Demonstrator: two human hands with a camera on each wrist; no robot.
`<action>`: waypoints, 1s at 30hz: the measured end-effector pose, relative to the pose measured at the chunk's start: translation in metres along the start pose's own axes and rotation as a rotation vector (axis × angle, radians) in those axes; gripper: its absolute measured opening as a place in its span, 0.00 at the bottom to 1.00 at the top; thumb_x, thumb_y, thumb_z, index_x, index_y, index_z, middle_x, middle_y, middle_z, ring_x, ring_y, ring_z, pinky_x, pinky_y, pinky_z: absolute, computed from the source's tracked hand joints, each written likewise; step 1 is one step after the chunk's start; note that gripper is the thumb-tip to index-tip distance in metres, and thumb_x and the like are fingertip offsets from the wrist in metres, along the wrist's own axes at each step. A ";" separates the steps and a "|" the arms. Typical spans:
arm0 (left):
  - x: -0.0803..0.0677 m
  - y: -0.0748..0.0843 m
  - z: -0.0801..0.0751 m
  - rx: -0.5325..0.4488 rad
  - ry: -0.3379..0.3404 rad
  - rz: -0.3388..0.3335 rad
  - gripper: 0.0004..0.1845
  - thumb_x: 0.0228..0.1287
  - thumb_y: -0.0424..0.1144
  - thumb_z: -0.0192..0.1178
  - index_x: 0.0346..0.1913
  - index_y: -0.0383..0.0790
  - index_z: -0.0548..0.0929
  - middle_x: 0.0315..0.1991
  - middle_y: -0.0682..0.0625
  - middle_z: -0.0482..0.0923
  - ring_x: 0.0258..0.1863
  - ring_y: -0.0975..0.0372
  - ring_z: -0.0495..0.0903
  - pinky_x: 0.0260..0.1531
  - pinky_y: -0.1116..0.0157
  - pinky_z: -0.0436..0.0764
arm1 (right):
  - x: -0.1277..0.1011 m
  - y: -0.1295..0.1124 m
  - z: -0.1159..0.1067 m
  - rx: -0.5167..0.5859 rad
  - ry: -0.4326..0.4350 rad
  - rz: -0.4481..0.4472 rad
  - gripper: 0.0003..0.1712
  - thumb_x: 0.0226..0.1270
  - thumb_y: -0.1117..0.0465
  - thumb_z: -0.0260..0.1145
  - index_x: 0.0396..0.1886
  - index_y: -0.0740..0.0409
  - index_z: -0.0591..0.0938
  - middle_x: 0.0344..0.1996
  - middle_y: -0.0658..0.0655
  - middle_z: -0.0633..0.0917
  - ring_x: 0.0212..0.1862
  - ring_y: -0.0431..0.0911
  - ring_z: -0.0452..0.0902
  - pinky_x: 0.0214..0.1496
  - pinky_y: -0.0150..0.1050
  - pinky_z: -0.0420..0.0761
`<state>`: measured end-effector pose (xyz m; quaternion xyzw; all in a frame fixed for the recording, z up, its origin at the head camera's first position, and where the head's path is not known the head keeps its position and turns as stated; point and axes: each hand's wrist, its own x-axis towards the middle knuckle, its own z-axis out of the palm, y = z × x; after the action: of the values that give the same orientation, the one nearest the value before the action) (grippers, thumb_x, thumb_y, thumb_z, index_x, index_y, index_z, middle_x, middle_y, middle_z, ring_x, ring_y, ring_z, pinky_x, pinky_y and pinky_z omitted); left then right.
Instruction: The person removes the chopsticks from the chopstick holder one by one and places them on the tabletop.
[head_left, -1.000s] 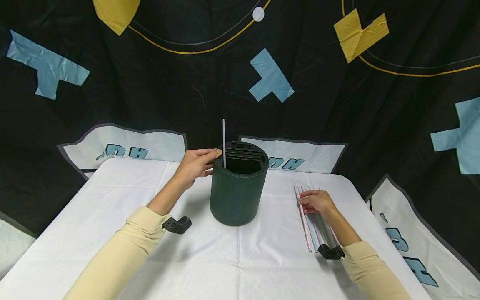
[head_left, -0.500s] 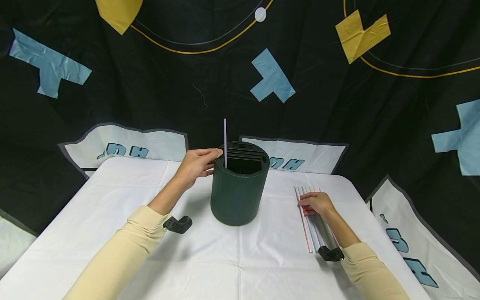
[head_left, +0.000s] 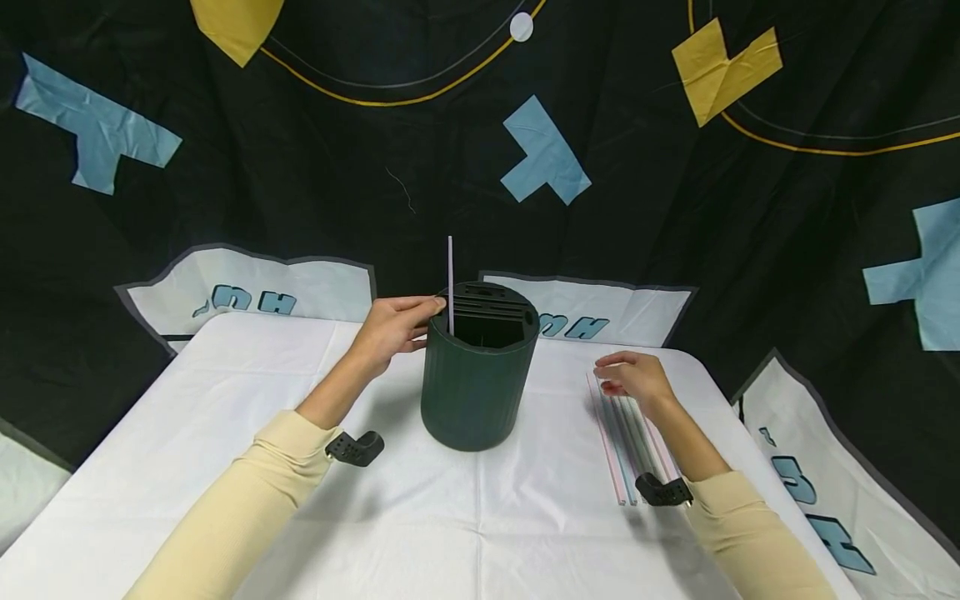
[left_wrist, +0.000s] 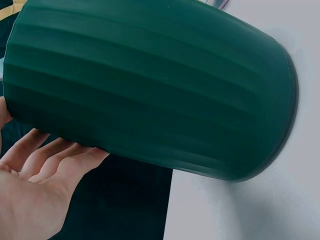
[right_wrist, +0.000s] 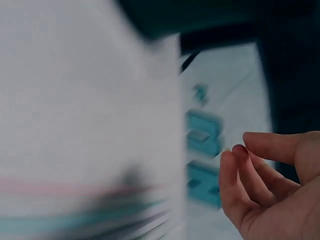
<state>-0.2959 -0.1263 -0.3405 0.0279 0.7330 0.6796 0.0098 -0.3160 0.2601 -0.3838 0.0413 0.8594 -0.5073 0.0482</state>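
A dark green round holder (head_left: pixel 476 392), slotted at the back of its top and with an open compartment in front, stands on the white-covered table. My left hand (head_left: pixel 393 325) grips its left side, thumb at the rim; in the left wrist view the fingertips (left_wrist: pixel 100 154) touch its ribbed wall. A pale purple straw (head_left: pixel 451 275) rises upright from the holder near the thumb. To the right lie several pastel straws (head_left: pixel 618 458), side by side. Over their far ends my right hand (head_left: pixel 633 379) hovers, fingers loosely bent; in the right wrist view nothing shows between thumb and fingers.
A black curtain (head_left: pixel 420 183) with yellow and blue patches hangs behind the table (head_left: pixel 420 517). White banner strips (head_left: pixel 247 287) line the table's back and right sides. Each wrist wears a small black camera mount (head_left: pixel 355 448).
My right hand has lifted off the straws and moved toward their far ends. The left hand and the holder have stayed in place.
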 end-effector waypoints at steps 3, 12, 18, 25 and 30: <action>0.000 0.001 0.000 0.000 0.001 0.002 0.24 0.71 0.47 0.64 0.63 0.37 0.82 0.61 0.41 0.82 0.58 0.49 0.84 0.53 0.53 0.85 | -0.004 -0.032 0.000 0.026 -0.010 -0.027 0.23 0.73 0.57 0.66 0.59 0.69 0.80 0.50 0.62 0.87 0.37 0.43 0.86 0.45 0.31 0.87; 0.000 0.001 -0.001 0.009 0.004 -0.006 0.24 0.71 0.48 0.64 0.63 0.38 0.82 0.61 0.42 0.82 0.58 0.49 0.84 0.53 0.53 0.85 | -0.022 -0.115 0.015 0.066 -0.056 -0.136 0.21 0.72 0.57 0.66 0.59 0.63 0.81 0.58 0.61 0.82 0.41 0.39 0.86 0.50 0.31 0.86; 0.000 0.000 -0.001 0.012 0.008 -0.001 0.24 0.71 0.48 0.64 0.63 0.38 0.82 0.60 0.41 0.82 0.57 0.49 0.85 0.53 0.53 0.85 | -0.030 -0.148 0.036 0.110 -0.097 -0.225 0.17 0.71 0.59 0.67 0.55 0.63 0.83 0.55 0.60 0.83 0.44 0.45 0.86 0.52 0.33 0.86; 0.000 -0.002 0.000 -0.001 0.007 0.001 0.23 0.71 0.46 0.64 0.62 0.37 0.82 0.60 0.40 0.82 0.58 0.48 0.84 0.53 0.52 0.85 | -0.034 -0.170 0.062 0.141 -0.147 -0.281 0.14 0.69 0.61 0.69 0.51 0.64 0.85 0.53 0.61 0.84 0.48 0.54 0.86 0.51 0.38 0.88; 0.000 0.000 0.000 -0.011 0.008 0.003 0.23 0.70 0.47 0.64 0.62 0.36 0.82 0.60 0.40 0.83 0.57 0.49 0.84 0.53 0.53 0.85 | -0.036 -0.182 0.080 0.167 -0.180 -0.291 0.13 0.67 0.63 0.70 0.49 0.64 0.86 0.52 0.61 0.84 0.46 0.53 0.87 0.51 0.38 0.88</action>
<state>-0.2958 -0.1264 -0.3408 0.0261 0.7294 0.6836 0.0059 -0.2993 0.1012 -0.2596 -0.1252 0.8034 -0.5802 0.0474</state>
